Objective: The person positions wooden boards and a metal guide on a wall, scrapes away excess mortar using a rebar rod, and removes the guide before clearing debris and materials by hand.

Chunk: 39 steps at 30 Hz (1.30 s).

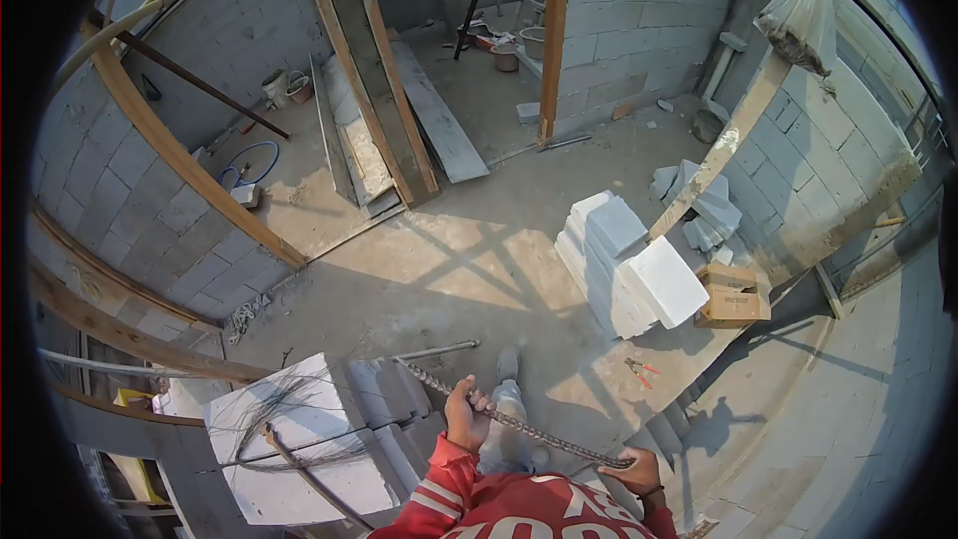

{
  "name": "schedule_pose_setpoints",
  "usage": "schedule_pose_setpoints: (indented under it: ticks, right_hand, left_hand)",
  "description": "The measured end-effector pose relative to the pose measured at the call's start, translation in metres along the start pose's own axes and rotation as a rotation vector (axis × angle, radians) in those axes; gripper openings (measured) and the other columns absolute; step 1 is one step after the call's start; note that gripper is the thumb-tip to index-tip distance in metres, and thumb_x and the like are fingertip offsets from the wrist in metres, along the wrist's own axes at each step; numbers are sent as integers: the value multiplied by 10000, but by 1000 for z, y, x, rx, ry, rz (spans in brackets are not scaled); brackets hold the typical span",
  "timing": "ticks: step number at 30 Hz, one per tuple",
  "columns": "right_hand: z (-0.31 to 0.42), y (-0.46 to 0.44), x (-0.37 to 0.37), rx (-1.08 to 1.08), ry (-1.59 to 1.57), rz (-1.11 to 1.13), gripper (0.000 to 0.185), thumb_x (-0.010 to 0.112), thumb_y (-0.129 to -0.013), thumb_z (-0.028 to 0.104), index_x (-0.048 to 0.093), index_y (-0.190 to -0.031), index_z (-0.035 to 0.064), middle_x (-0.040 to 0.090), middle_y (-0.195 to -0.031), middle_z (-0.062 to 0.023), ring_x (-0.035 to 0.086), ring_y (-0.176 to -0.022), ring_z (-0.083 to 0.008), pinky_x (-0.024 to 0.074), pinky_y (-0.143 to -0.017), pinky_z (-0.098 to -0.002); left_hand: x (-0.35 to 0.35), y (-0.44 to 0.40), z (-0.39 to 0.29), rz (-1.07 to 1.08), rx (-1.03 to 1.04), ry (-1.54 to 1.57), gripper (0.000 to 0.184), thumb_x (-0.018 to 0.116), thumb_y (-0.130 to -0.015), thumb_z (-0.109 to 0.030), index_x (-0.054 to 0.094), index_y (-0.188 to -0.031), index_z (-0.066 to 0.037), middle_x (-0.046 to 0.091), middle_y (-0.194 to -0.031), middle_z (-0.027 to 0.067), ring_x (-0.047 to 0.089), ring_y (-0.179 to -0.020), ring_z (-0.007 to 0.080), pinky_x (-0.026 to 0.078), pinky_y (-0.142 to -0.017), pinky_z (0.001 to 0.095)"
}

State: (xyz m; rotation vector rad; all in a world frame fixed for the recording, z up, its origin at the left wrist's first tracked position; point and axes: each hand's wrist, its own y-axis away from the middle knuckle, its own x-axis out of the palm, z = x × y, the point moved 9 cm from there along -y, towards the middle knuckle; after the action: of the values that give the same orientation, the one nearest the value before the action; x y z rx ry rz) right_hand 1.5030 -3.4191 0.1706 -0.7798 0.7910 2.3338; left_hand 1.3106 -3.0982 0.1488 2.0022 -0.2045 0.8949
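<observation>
Several block walls standing toward 1 o'clock; white blocks stacked on the floor, unlaid, near 3. Ribbed bar near 6, seemingly mid-handling: taken up, not yet set down or fastened. Wire loose at 8 o'clock. Left hand closed around the bar; right hand, near 5, gripping it lower down. Pliers idle at 4.

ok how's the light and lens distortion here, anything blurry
Head view: sunlight throws crossed shadows over the floor; head view: wide-angle distortion bows the wooden post, with black corners; head view: the left hand, right hand and ribbed bar look fairly sharp.
</observation>
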Motion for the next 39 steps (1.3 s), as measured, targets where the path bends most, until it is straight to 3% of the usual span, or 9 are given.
schedule_pose_setpoints:
  ticks: [4, 7, 11, 14, 18, 21, 27, 35, 39]
  right_hand:
    - [75, -169, -22, -107, 28, 60, 473, 946, -586, 377, 649, -685, 22, 631, -632, -61, 602, -574, -137, 492, -572, -301]
    - [124, -286, -32, -123, -68, 148, 442, 940, -624, 359, 661, -724, 31, 642, -648, -39, 599, -572, -115, 499, -560, -280]
    - [196, -420, -103, 172, -468, 92, 374, 789, -839, 331, 597, -692, 46, 527, -600, 11, 510, -520, -76, 429, -477, -238]
    - [244, -500, -147, 368, -746, -62, 309, 727, -886, 260, 553, -717, 68, 478, -639, 11, 420, -479, -67, 357, -424, -234]
    - [262, -623, -169, 441, -1055, -266, 210, 660, -921, 190, 545, -762, 116, 473, -659, 41, 373, -442, -51, 302, -388, -210]
    - [280, -736, -180, 309, -1169, -39, 210, 659, -914, 171, 538, -750, 119, 472, -663, 30, 373, -446, -41, 318, -387, -207]
    - [381, -978, -231, 368, -959, 59, 176, 642, -913, 148, 564, -777, 67, 677, -807, -89, 404, -442, -45, 385, -391, -212]
    - [655, -1272, -233, 14, -613, 402, 132, 634, -919, 117, 629, -859, 0, 697, -832, -118, 533, -472, -79, 520, -472, -242]
    - [771, -1405, -188, -270, -376, 532, 247, 698, -907, 222, 695, -887, -25, 695, -771, -93, 635, -520, -135, 504, -488, -261]
  left_hand:
    - [-13, -122, -57, -243, 108, 113, 243, 597, -904, -210, 452, -710, -183, 297, -537, -54, 268, -442, 104, 284, -484, 284]
    - [51, -206, -104, -244, 74, 156, 269, 603, -895, -226, 440, -685, -185, 293, -528, -52, 250, -430, 105, 275, -464, 289]
    - [214, -292, -180, -74, 35, 201, 384, 557, -927, -202, 359, -598, -189, 257, -492, -47, 223, -409, 111, 266, -470, 290]
    - [340, -353, -225, 33, 2, 147, 425, 525, -950, -185, 317, -581, -192, 249, -482, -48, 225, -404, 110, 270, -479, 280]
    - [459, -456, -260, 116, -24, 118, 429, 526, -952, -182, 315, -579, -190, 250, -485, -50, 241, -410, 110, 276, -486, 280]
    - [510, -554, -277, 80, -29, 132, 434, 530, -948, -186, 310, -573, -190, 245, -486, -50, 238, -412, 113, 278, -489, 284]
    - [552, -717, -329, -70, -55, 319, 387, 524, -926, -152, 330, -595, -193, 248, -506, -45, 248, -433, 125, 311, -519, 302]
    - [602, -856, -469, -139, 132, 754, 391, 532, -921, -137, 369, -567, -170, 340, -481, -32, 381, -442, 124, 414, -543, 301]
    - [610, -954, -546, -248, 233, 891, 403, 517, -936, -176, 338, -575, -183, 319, -479, -37, 317, -392, 107, 359, -447, 264]
